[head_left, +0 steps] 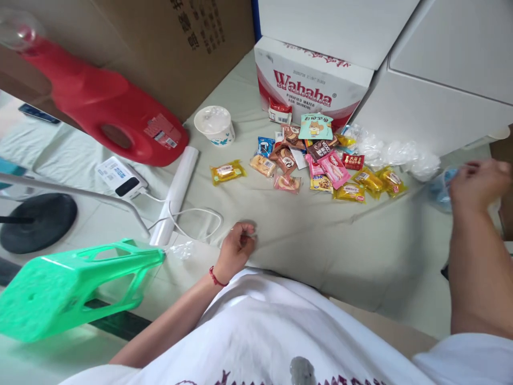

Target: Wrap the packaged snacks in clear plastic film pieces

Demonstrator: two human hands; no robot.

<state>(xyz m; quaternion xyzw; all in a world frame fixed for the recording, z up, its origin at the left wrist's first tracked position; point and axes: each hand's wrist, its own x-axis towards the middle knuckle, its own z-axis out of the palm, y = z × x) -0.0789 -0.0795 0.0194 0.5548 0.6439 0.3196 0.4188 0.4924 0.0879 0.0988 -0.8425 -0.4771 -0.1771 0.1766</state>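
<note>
Sheet spread over floor. Wahaha box at back. Snack packets heaped loose before it, none visibly bagged. Right hand blurred at clear bag, grip unreadable. Left hand loosely fisted on sheet.

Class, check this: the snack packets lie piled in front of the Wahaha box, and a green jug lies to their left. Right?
Not quite. The head view shows the jug is red, not green. The snack packets do lie piled in front of the Wahaha box, with the jug to their left.
</note>
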